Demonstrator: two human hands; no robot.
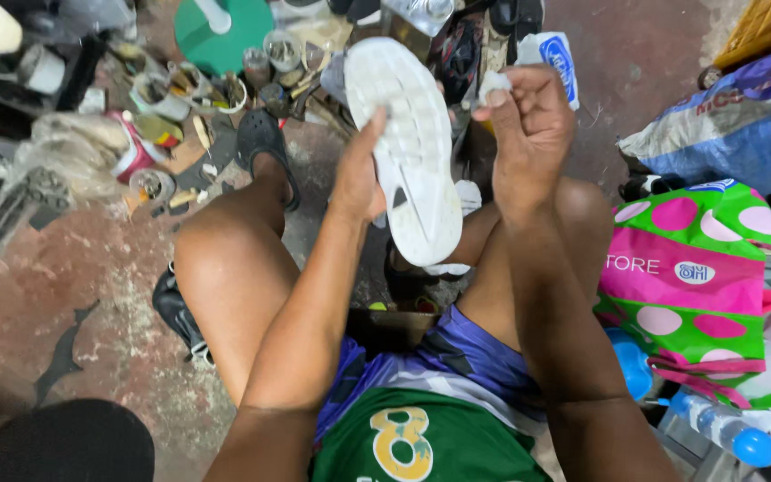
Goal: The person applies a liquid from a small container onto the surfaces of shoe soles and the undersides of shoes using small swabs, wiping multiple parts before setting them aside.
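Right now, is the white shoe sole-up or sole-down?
Sole-up: the white shoe's tread faces the camera, steadied by the left hand; the right hand pinches a small white cloth.

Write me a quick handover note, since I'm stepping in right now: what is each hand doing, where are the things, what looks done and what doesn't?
Left hand: grips the white shoe at its side, sole facing up toward the camera.
Right hand: pinches a small white cloth beside the shoe's toe end, not pressed on the sole.
Shoe sits above the knees; cans and jars crowd the floor at left, a water bottle lies at lower right.
Done: the sole looks mostly white. Left: grey marks show around its middle cut-outs.
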